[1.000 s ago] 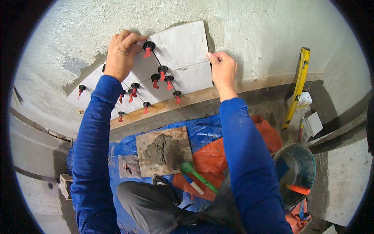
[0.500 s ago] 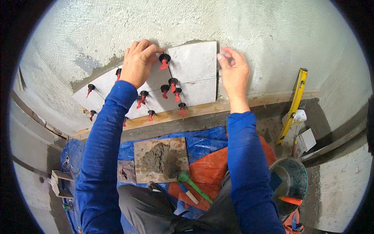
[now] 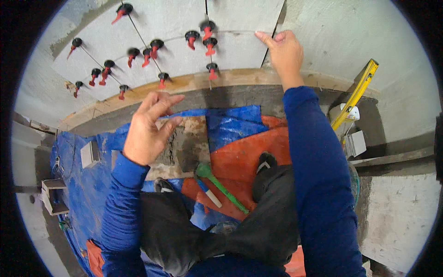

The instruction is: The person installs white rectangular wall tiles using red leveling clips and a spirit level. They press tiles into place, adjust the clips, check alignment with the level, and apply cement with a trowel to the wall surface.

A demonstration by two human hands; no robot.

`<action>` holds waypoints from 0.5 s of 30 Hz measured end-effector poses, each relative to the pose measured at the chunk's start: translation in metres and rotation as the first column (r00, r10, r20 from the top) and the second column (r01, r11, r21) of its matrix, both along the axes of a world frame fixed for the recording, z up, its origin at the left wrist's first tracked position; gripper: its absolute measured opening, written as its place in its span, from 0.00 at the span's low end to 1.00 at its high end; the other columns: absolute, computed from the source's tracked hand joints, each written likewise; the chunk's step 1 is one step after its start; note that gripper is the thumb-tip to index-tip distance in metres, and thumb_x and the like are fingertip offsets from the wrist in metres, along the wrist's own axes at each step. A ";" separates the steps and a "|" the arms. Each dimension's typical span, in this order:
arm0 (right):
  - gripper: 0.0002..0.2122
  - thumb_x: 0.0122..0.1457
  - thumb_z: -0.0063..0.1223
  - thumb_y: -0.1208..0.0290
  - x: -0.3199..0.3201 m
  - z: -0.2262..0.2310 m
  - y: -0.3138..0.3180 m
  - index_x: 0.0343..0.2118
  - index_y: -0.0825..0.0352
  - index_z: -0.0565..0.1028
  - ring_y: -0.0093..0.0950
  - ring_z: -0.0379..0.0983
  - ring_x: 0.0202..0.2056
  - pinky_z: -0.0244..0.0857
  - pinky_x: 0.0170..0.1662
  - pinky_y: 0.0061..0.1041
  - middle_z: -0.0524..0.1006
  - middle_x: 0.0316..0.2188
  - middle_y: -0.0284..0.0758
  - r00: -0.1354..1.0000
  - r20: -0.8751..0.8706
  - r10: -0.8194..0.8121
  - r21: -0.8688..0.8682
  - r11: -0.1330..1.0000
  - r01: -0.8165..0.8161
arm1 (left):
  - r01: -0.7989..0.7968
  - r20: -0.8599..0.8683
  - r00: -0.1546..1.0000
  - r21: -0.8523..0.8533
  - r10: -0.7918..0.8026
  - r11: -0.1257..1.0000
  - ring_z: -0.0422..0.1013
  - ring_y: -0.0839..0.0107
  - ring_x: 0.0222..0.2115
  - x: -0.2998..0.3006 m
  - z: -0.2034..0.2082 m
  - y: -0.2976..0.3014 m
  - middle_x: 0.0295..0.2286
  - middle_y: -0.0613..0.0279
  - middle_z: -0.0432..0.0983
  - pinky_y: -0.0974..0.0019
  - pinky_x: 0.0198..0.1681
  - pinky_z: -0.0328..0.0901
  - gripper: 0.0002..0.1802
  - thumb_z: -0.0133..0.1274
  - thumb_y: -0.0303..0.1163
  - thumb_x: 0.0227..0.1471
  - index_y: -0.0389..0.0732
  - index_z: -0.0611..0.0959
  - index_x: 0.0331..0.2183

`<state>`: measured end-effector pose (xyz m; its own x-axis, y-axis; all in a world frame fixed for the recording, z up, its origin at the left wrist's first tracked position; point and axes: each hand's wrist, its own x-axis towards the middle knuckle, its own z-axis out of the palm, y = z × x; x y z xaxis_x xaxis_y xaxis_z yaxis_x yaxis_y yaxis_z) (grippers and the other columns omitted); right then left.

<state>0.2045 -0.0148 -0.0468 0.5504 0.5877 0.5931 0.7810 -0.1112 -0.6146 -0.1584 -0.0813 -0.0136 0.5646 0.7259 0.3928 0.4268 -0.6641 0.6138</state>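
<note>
My right hand (image 3: 285, 50) reaches up to the light grey wall tiles (image 3: 244, 48). Its thumb touches the horizontal joint close to their right edge, with the other fingers loosely bent and nothing visible in them. My left hand (image 3: 150, 127) hangs in the air in front of the mortar board (image 3: 198, 127), fingers apart and holding nothing. Several tile levelling clips with black bases and red handles, such as this levelling clip (image 3: 211, 45), sit along the joints. The tiles' lower edge meets a wooden batten (image 3: 184, 82).
Blue sheeting (image 3: 235, 124) and orange sheeting (image 3: 240, 152) cover the floor. A green long-handled tool (image 3: 221, 187) lies beside a blue-and-white tool (image 3: 210, 194) between my legs. At the right, a yellow spirit level (image 3: 355, 97) leans near a white container (image 3: 349, 112).
My left hand has come down from the tiles' upper edge. My right hand has moved from beside the tiles onto their horizontal joint. The view has tilted down, so the tiles appear higher.
</note>
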 end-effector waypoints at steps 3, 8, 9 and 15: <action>0.33 0.44 0.75 0.36 0.004 -0.010 0.006 0.29 0.68 0.77 0.41 0.78 0.28 0.72 0.36 0.40 0.81 0.24 0.43 0.998 -0.063 0.020 0.052 0.999 -0.016 | 0.019 -0.023 1.000 0.045 -0.018 0.999 0.76 0.65 0.35 -0.017 -0.014 0.013 0.39 0.55 0.76 0.64 0.43 0.71 0.23 0.64 0.18 0.51 0.38 0.85 0.50; 0.33 0.42 0.75 0.35 0.017 -0.013 0.010 0.28 0.69 0.80 0.41 0.80 0.29 0.73 0.36 0.40 0.83 0.25 0.43 0.987 -0.135 0.088 0.110 0.991 -0.074 | 0.008 -0.127 0.992 -0.083 -0.018 0.997 0.76 0.67 0.34 -0.030 -0.028 0.014 0.38 0.57 0.76 0.64 0.41 0.71 0.22 0.64 0.18 0.51 0.38 0.85 0.49; 0.33 0.42 0.75 0.35 0.018 -0.014 0.010 0.28 0.69 0.81 0.40 0.80 0.28 0.73 0.36 0.40 0.83 0.25 0.43 0.985 -0.149 0.090 0.117 0.990 -0.073 | 0.011 -0.145 0.989 -0.087 -0.024 0.996 0.75 0.67 0.34 -0.032 -0.029 0.013 0.38 0.57 0.76 0.64 0.40 0.71 0.21 0.64 0.18 0.51 0.38 0.85 0.49; 0.31 0.48 0.72 0.38 0.021 -0.021 0.009 0.29 0.69 0.82 0.39 0.80 0.28 0.72 0.35 0.39 0.83 0.26 0.41 0.990 -0.130 0.051 0.162 0.986 -0.029 | -0.005 -0.142 0.990 -0.102 -0.010 0.995 0.76 0.67 0.34 -0.038 -0.030 0.013 0.38 0.57 0.76 0.65 0.40 0.72 0.20 0.63 0.19 0.53 0.38 0.85 0.50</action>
<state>0.2256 -0.0054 -0.0682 0.6089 0.5146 0.6037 0.6925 0.0262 -0.7209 -0.1967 -0.0683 -0.0440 0.6115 0.7562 0.2327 0.5131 -0.6029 0.6110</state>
